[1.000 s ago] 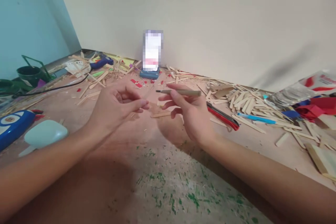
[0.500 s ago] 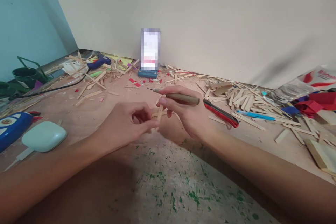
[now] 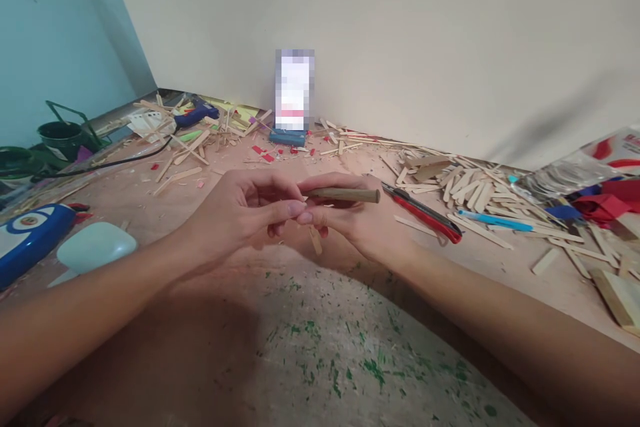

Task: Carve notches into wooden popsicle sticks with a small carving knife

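Note:
My left hand (image 3: pixel 263 203) is closed, thumb pressed to fingertips, and its fingertips meet those of my right hand. What sits in that pinch is too small or hidden to make out. My right hand (image 3: pixel 350 213) is closed around an awl-like tool with a round wooden handle (image 3: pixel 353 195). The tool's thin tip is hidden behind the fingers. Under the joined fingertips a short wooden craft stick (image 3: pixel 315 240) slants down; I cannot tell which hand has it. Just right of my right hand lies a red and black utility knife (image 3: pixel 425 213).
Loose craft sticks (image 3: pixel 470 190) are heaped at the right, with a blue pen (image 3: pixel 495 220) beside them. A phone (image 3: pixel 295 90) stands against the wall on a blue base. A blue glue gun (image 3: pixel 197 112) lies back left. A pale rounded case (image 3: pixel 97 247) sits near my left forearm.
My hands have come together, fingertips touching. The tool's thin metal tip, visible before, is now hidden behind the fingers. The craft stick shows lower, beneath the hands. The view has shifted slightly.

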A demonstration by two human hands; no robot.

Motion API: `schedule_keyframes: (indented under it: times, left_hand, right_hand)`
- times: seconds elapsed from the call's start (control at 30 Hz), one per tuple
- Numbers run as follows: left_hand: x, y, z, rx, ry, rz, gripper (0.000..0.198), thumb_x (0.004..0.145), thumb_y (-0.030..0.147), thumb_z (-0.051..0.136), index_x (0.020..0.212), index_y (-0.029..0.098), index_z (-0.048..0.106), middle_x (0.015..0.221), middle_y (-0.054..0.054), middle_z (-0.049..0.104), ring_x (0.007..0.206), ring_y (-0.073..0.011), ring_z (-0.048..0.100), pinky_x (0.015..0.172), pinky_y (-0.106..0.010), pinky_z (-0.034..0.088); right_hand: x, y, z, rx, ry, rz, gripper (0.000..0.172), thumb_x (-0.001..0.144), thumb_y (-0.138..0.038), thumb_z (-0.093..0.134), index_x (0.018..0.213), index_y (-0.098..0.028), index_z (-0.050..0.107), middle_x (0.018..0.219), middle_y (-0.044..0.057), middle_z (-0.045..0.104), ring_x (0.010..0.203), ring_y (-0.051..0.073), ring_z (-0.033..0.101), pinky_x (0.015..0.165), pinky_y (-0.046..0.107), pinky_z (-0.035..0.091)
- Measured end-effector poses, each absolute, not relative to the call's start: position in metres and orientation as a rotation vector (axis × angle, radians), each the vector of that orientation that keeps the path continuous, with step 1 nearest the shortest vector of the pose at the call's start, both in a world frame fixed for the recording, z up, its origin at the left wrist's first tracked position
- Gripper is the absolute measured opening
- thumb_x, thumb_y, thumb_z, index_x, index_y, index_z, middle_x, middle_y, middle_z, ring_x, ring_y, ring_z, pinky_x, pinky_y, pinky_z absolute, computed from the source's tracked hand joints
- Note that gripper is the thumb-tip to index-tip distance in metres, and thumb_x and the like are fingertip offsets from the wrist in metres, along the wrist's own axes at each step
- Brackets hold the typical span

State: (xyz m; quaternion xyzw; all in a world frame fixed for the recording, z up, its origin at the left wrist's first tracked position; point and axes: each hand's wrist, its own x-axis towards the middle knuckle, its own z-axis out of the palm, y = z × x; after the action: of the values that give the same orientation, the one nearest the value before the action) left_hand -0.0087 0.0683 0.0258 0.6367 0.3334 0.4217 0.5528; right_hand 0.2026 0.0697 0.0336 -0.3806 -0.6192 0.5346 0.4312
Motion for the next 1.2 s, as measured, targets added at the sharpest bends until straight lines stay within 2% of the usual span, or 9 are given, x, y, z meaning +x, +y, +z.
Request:
schedule_keyframes:
  times: [0.13, 0.23, 0.47, 0.63, 0.73, 0.93, 1.07, 1.13, 1.2]
  left_hand:
    - [-0.01, 0.069, 0.026, 1.512, 0.731, 1.016, 0.009, 0.088, 0.026, 0.087, 0.086, 0.02, 0.081, 0.083, -0.001, 0.078, 0.062, -0.01, 0.069, 0.058, -0.019, 0.057]
    - [-0.011, 0.068, 0.027, 1.478, 0.682, 1.032, 0.006, 0.087, 0.024, 0.088, 0.086, 0.02, 0.083, 0.093, -0.003, 0.082, 0.061, -0.0113, 0.071, 0.061, -0.023, 0.062]
    - [-0.009, 0.068, 0.035, 1.497, 0.794, 1.041, 0.012, 0.079, 0.015, 0.089, 0.086, 0.024, 0.087, 0.089, -0.002, 0.085, 0.074, -0.0157, 0.078, 0.07, -0.025, 0.066]
    - [-0.009, 0.068, 0.031, 1.509, 0.828, 1.057, 0.006, 0.08, 0.018, 0.087, 0.082, 0.024, 0.088, 0.077, -0.002, 0.082, 0.068, -0.0144, 0.074, 0.068, -0.025, 0.064]
    - [-0.009, 0.069, 0.027, 1.49, 0.816, 1.055, 0.006, 0.082, 0.019, 0.086, 0.082, 0.024, 0.088, 0.075, -0.001, 0.081, 0.067, -0.0134, 0.073, 0.068, -0.024, 0.063]
    - [-0.008, 0.068, 0.023, 1.472, 0.792, 1.03, 0.013, 0.081, 0.017, 0.088, 0.089, 0.027, 0.088, 0.084, 0.0, 0.084, 0.074, -0.0168, 0.079, 0.074, -0.028, 0.067]
    - [-0.01, 0.067, 0.028, 1.549, 0.875, 1.069, 0.013, 0.079, 0.017, 0.091, 0.084, 0.029, 0.088, 0.082, 0.001, 0.084, 0.075, -0.0156, 0.079, 0.073, -0.024, 0.066]
    - [-0.012, 0.066, 0.032, 1.574, 0.918, 1.097, 0.015, 0.077, 0.016, 0.091, 0.082, 0.03, 0.089, 0.083, 0.001, 0.084, 0.077, -0.0154, 0.079, 0.073, -0.022, 0.065]
    - [-0.013, 0.065, 0.036, 1.603, 0.966, 1.12, 0.017, 0.074, 0.015, 0.092, 0.081, 0.031, 0.089, 0.085, 0.002, 0.085, 0.081, -0.0161, 0.08, 0.074, -0.022, 0.065]
  right_hand:
    - [0.202, 0.069, 0.032, -0.934, -1.526, 1.372, 0.033, 0.072, -0.026, 0.097, 0.102, -0.023, 0.085, 0.087, 0.003, 0.082, 0.068, 0.017, 0.069, 0.058, 0.03, 0.056]
    - [0.202, 0.069, 0.028, -0.924, -1.482, 1.397, 0.034, 0.073, -0.027, 0.098, 0.104, -0.022, 0.085, 0.087, 0.002, 0.082, 0.066, 0.014, 0.066, 0.059, 0.029, 0.055]
    - [0.2, 0.07, 0.02, -0.836, -1.427, 1.522, 0.04, 0.07, -0.031, 0.101, 0.105, -0.02, 0.084, 0.08, 0.001, 0.081, 0.06, 0.012, 0.063, 0.057, 0.026, 0.052]
    - [0.197, 0.068, 0.018, -0.826, -1.379, 1.59, 0.043, 0.074, -0.037, 0.099, 0.11, -0.02, 0.085, 0.087, 0.005, 0.082, 0.07, 0.015, 0.068, 0.061, 0.028, 0.055]
    - [0.197, 0.066, 0.017, -0.827, -1.35, 1.626, 0.042, 0.074, -0.039, 0.099, 0.11, -0.021, 0.085, 0.085, 0.004, 0.081, 0.069, 0.014, 0.068, 0.062, 0.027, 0.055]
    - [0.197, 0.062, 0.014, -0.824, -1.315, 1.673, 0.036, 0.081, -0.048, 0.094, 0.104, -0.022, 0.085, 0.082, 0.003, 0.077, 0.069, 0.014, 0.065, 0.062, 0.028, 0.056]
    - [0.198, 0.063, 0.016, -0.854, -1.352, 1.635, 0.044, 0.083, -0.053, 0.091, 0.111, -0.02, 0.084, 0.083, 0.004, 0.076, 0.072, 0.017, 0.068, 0.063, 0.032, 0.059]
    - [0.201, 0.064, 0.02, -0.886, -1.369, 1.526, 0.044, 0.087, -0.052, 0.087, 0.116, -0.02, 0.082, 0.088, 0.005, 0.077, 0.07, 0.016, 0.067, 0.06, 0.031, 0.056]
    - [0.205, 0.065, 0.027, -0.921, -1.379, 1.352, 0.034, 0.094, -0.049, 0.082, 0.112, -0.02, 0.082, 0.077, 0.0, 0.07, 0.06, 0.011, 0.057, 0.052, 0.026, 0.044]
